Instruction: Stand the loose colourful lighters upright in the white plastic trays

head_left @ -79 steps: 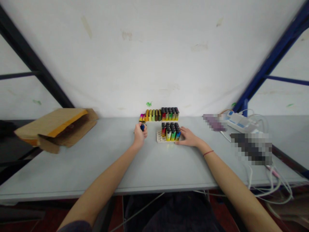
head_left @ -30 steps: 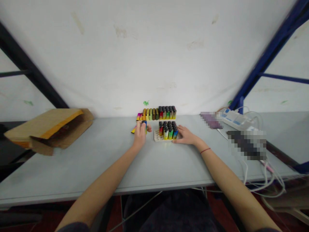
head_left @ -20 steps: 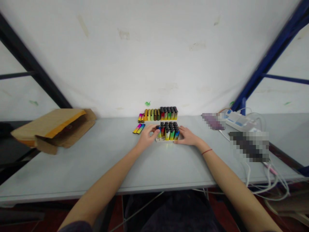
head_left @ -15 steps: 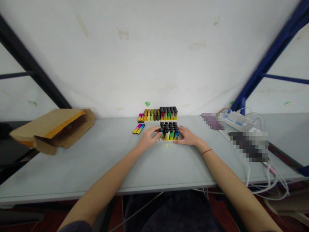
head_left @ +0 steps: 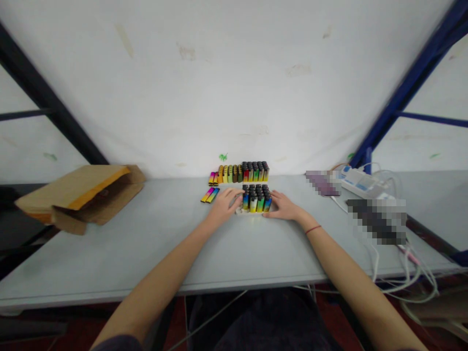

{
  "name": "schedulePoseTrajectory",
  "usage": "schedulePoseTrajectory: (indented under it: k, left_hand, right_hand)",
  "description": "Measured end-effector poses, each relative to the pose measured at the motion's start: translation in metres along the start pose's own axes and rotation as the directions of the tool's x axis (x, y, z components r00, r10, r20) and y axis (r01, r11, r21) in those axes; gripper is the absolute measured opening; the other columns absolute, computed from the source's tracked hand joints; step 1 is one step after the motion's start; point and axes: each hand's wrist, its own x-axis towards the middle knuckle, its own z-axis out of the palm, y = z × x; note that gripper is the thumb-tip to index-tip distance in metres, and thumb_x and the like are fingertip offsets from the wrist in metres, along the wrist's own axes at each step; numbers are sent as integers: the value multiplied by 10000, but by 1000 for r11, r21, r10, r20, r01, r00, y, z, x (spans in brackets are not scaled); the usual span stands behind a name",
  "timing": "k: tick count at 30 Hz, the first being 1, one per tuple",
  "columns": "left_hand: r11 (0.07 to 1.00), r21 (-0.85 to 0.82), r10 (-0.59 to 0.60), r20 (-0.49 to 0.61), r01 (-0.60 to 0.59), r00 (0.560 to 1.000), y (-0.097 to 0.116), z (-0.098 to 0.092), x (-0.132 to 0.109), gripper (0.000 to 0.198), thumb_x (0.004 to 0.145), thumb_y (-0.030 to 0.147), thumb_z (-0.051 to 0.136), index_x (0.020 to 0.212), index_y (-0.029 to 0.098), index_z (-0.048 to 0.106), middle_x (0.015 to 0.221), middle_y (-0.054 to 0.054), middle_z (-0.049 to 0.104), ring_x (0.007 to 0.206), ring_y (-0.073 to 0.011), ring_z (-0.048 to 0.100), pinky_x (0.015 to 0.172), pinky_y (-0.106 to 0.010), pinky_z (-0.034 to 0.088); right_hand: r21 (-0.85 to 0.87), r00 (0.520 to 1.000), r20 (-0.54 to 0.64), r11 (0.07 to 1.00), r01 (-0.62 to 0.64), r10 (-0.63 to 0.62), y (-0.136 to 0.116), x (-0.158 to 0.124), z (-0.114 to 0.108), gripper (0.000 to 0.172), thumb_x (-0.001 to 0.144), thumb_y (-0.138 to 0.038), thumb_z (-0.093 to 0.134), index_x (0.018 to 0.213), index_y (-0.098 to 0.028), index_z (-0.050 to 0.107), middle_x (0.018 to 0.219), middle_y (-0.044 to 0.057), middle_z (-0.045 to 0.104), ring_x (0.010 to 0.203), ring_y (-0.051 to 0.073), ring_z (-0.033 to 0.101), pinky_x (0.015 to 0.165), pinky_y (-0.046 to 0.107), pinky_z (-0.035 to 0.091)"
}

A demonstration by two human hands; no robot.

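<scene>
A white tray (head_left: 241, 212) near the middle of the table holds several upright lighters (head_left: 254, 201) with black tops and bright multicoloured bodies. At its front left stands a blue and yellow lighter (head_left: 245, 202). My left hand (head_left: 221, 207) is beside that lighter, fingers apart, with nothing visible in it; whether a fingertip touches the lighter I cannot tell. On the tray's right side, my right hand (head_left: 285, 207) grips it, thumb at the front corner and fingers along the side. Part of the tray's left end shows bare.
Behind stand more black-topped lighters (head_left: 255, 171) and yellow, green and brown ones (head_left: 229, 173). Loose lighters (head_left: 209, 195) lie left of the tray. An opened cardboard box (head_left: 80, 192) is at far left. Right are a power strip (head_left: 365, 183), blurred-out devices and white cables (head_left: 405, 278).
My left hand has let go of the blue and yellow lighter, which now stands upright in the tray, and has moved slightly left. My right hand has stayed in place.
</scene>
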Motion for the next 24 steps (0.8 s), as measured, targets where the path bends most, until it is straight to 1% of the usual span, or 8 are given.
schedulePoseTrajectory:
  k: [2,4,6,9,14,19,22,24]
  left_hand:
    - [973,176,-145,-39,150,989,-6,-8,2,361,1035,289,410,1229,192,699,1192,-130,726,1108,-272,634,995,-436,476]
    - [875,358,-313,-92,325,945,-14,-18,2,373,1027,276,415,1225,207,724,1245,-148,712,1166,-324,588,983,-483,449]
    - [775,485,-418,-90,406,904,-23,-25,1,342,1005,315,477,1184,228,755,1308,-152,682,1213,-369,536,967,-507,430]
    - [717,567,-469,-38,405,882,-31,-29,-1,320,973,399,552,1137,238,774,1340,-148,657,1235,-392,496,954,-510,412]
    - [761,542,-429,6,357,903,-32,-16,-1,311,956,442,574,1049,213,763,1188,-150,727,1186,-384,514,976,-558,378]
    - [879,310,-357,-75,362,931,-33,-7,-1,228,931,360,601,801,195,690,988,-162,741,1102,-355,583,984,-549,408]
    - [885,-91,-465,-127,456,876,-28,-6,4,291,939,383,589,705,211,575,792,-96,688,920,-272,658,905,-424,491]
    - [745,-422,-593,-66,516,802,-22,-6,7,330,956,458,558,731,219,529,677,-33,627,718,-203,658,751,-330,531]
  right_hand:
    - [4,1000,5,1000,0,0,0,0,0,952,793,-798,641,1500,-171,527,1551,191,500,1417,435,461,1192,626,341]
    - [9,1000,5,1000,-9,8,1,0,1,958,785,-803,645,1505,-183,523,1561,183,492,1428,440,451,1196,629,338]
    - [13,1000,6,1000,-24,24,1,0,1,981,776,-806,650,1515,-177,512,1565,186,489,1443,444,434,1207,624,328]
    - [17,999,9,999,-41,41,0,0,1,1010,767,-811,653,1525,-162,500,1581,187,470,1464,451,404,1218,614,319]
    - [21,999,2,999,-44,44,-2,0,1,1007,765,-815,651,1523,-167,503,1580,191,470,1454,459,413,1204,636,324]
    - [19,999,6,999,-37,37,-2,0,1,995,773,-810,647,1519,-165,507,1571,195,480,1448,451,424,1196,632,339]
    - [19,999,3,999,-37,37,0,0,1,982,772,-801,658,1520,-182,507,1570,188,482,1450,449,422,1194,638,338]
    - [15,999,6,999,-39,38,0,0,1,968,775,-798,659,1512,-188,517,1570,185,481,1447,450,423,1192,640,337]
